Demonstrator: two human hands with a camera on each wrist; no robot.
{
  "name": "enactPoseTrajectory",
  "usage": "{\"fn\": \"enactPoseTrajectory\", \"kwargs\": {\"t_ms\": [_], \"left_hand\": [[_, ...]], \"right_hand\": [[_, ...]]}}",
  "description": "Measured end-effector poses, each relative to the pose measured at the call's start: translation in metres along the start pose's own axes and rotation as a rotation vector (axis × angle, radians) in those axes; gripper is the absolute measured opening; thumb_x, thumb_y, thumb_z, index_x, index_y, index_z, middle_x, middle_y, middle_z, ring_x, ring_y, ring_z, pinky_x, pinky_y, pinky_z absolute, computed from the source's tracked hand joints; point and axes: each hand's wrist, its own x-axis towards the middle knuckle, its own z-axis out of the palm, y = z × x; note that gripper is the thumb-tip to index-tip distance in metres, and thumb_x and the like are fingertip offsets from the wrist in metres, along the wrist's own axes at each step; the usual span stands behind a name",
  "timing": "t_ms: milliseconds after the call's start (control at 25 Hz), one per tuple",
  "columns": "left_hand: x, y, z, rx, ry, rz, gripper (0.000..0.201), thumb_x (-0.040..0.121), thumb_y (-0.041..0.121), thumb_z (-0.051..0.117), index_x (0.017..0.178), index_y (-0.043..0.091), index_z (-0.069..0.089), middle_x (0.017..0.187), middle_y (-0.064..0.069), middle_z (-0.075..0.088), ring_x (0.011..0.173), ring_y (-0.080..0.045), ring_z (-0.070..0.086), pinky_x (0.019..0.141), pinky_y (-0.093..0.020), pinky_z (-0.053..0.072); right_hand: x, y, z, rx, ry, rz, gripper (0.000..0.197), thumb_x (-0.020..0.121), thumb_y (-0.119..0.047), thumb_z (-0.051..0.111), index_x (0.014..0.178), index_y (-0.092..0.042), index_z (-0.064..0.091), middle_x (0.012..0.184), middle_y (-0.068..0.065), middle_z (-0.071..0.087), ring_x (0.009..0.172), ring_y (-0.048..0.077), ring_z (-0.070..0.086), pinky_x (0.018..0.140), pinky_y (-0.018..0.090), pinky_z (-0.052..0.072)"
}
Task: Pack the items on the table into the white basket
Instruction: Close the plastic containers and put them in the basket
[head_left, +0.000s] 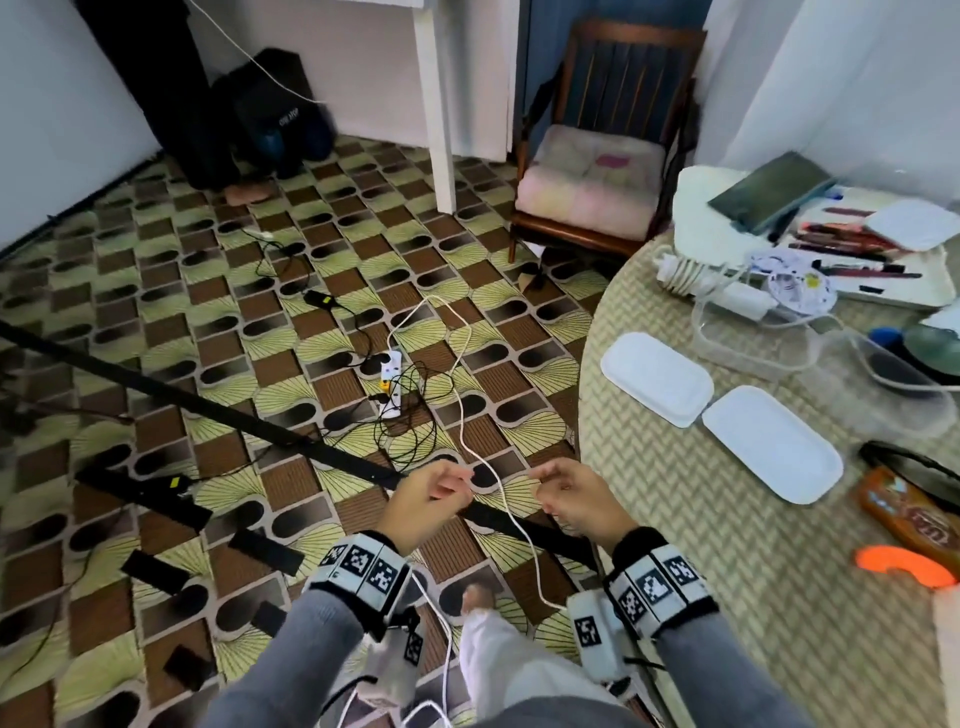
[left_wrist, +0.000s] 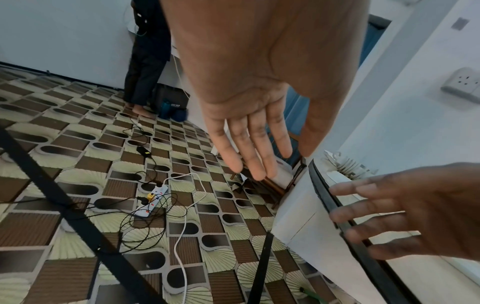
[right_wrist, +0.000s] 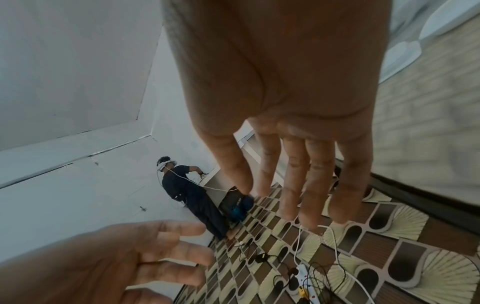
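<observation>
My left hand (head_left: 441, 493) and right hand (head_left: 566, 493) hover side by side over the patterned floor, just left of the round table (head_left: 675, 545). Both are empty. The wrist views show the left hand's fingers (left_wrist: 249, 148) and the right hand's fingers (right_wrist: 293, 181) straight and relaxed. On the table lie two white lids (head_left: 657, 378) (head_left: 772, 451), clear plastic containers (head_left: 753, 338), a white charger with cable (head_left: 737, 301), a brown packet (head_left: 909, 514) and an orange piece (head_left: 904, 564). Which thing is the white basket I cannot tell.
A white tray (head_left: 883, 296) of pens and a dark notebook (head_left: 774, 189) sit at the table's far side. A chair (head_left: 592, 176) stands behind. A power strip (head_left: 390, 384), tangled cables and black bars (head_left: 260, 426) lie on the floor. Another person (right_wrist: 187, 191) stands far off.
</observation>
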Motion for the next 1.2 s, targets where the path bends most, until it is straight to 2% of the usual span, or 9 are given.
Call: {"fn": "enactPoseTrajectory", "kwargs": {"t_ms": [80, 120, 280, 400, 560, 680, 920, 1120, 1200], "left_hand": [[0.027, 0.011, -0.013, -0.016, -0.03, 0.013, 0.018, 0.092, 0.015, 0.058, 0.108, 0.022, 0.059, 0.1, 0.008, 0.065, 0.094, -0.006, 0.059, 0.078, -0.015, 0.044], [0.041, 0.018, -0.019, -0.023, -0.049, 0.012, 0.018, 0.091, 0.016, 0.059, 0.108, 0.023, 0.059, 0.101, 0.007, 0.065, 0.096, -0.007, 0.059, 0.08, -0.018, 0.045], [0.091, 0.042, -0.033, -0.053, -0.108, 0.012, 0.021, 0.089, 0.015, 0.062, 0.109, 0.022, 0.061, 0.1, 0.008, 0.065, 0.099, -0.009, 0.06, 0.089, -0.032, 0.05], [0.129, 0.06, -0.033, -0.024, -0.181, 0.039, 0.021, 0.088, 0.016, 0.063, 0.108, 0.024, 0.062, 0.101, 0.008, 0.066, 0.101, -0.008, 0.06, 0.092, -0.033, 0.049], [0.178, 0.089, -0.015, 0.009, -0.316, 0.131, 0.02, 0.088, 0.015, 0.064, 0.107, 0.023, 0.064, 0.105, 0.003, 0.066, 0.104, -0.012, 0.059, 0.096, -0.033, 0.047], [0.21, 0.115, 0.003, 0.041, -0.434, 0.202, 0.021, 0.088, 0.012, 0.064, 0.108, 0.019, 0.064, 0.103, 0.002, 0.065, 0.097, -0.011, 0.058, 0.091, -0.027, 0.047], [0.28, 0.163, 0.039, 0.097, -0.693, 0.332, 0.021, 0.088, 0.004, 0.063, 0.107, 0.012, 0.062, 0.091, -0.001, 0.062, 0.085, -0.014, 0.056, 0.073, -0.01, 0.045], [0.32, 0.189, 0.061, 0.186, -0.852, 0.377, 0.019, 0.088, 0.01, 0.064, 0.102, 0.022, 0.062, 0.095, -0.005, 0.065, 0.091, -0.023, 0.059, 0.083, -0.025, 0.046], [0.33, 0.196, 0.069, 0.199, -0.879, 0.391, 0.018, 0.089, 0.009, 0.063, 0.103, 0.021, 0.06, 0.092, -0.002, 0.063, 0.088, -0.019, 0.058, 0.08, -0.021, 0.046]], "right_hand": [[0.02, -0.014, -0.007, 0.004, 0.046, -0.021, 0.017, 0.09, -0.011, 0.06, 0.106, -0.016, 0.06, 0.098, -0.001, 0.063, 0.09, 0.013, 0.06, 0.082, 0.025, 0.052], [0.028, -0.022, -0.012, 0.028, 0.065, -0.026, 0.017, 0.09, -0.009, 0.059, 0.105, -0.016, 0.059, 0.099, 0.0, 0.062, 0.091, 0.014, 0.061, 0.083, 0.026, 0.052], [0.056, -0.042, -0.034, 0.076, 0.16, -0.046, 0.015, 0.091, -0.008, 0.058, 0.103, -0.017, 0.06, 0.084, -0.002, 0.061, 0.074, 0.011, 0.056, 0.062, 0.016, 0.044], [0.067, -0.043, -0.054, 0.093, 0.264, -0.027, 0.015, 0.091, -0.008, 0.057, 0.105, -0.014, 0.061, 0.085, -0.001, 0.059, 0.072, 0.011, 0.054, 0.053, 0.01, 0.043], [0.075, -0.026, -0.082, 0.226, 0.473, 0.051, 0.01, 0.09, -0.011, 0.061, 0.099, -0.015, 0.065, 0.082, 0.0, 0.061, 0.075, 0.015, 0.058, 0.062, 0.019, 0.045], [0.079, -0.01, -0.096, 0.316, 0.596, 0.126, 0.011, 0.088, -0.011, 0.062, 0.094, -0.019, 0.066, 0.081, 0.004, 0.062, 0.073, 0.019, 0.059, 0.064, 0.028, 0.044], [0.079, -0.004, -0.123, 0.484, 0.904, 0.245, 0.015, 0.086, -0.004, 0.06, 0.095, -0.015, 0.066, 0.083, 0.009, 0.065, 0.067, 0.017, 0.06, 0.056, 0.02, 0.044], [0.084, -0.011, -0.131, 0.607, 1.107, 0.295, 0.016, 0.086, -0.003, 0.058, 0.096, -0.012, 0.066, 0.093, 0.017, 0.067, 0.065, 0.017, 0.06, 0.055, 0.017, 0.043], [0.089, -0.012, -0.135, 0.646, 1.181, 0.31, 0.014, 0.087, -0.004, 0.058, 0.097, -0.011, 0.064, 0.093, 0.019, 0.067, 0.064, 0.018, 0.06, 0.056, 0.023, 0.045]]}}
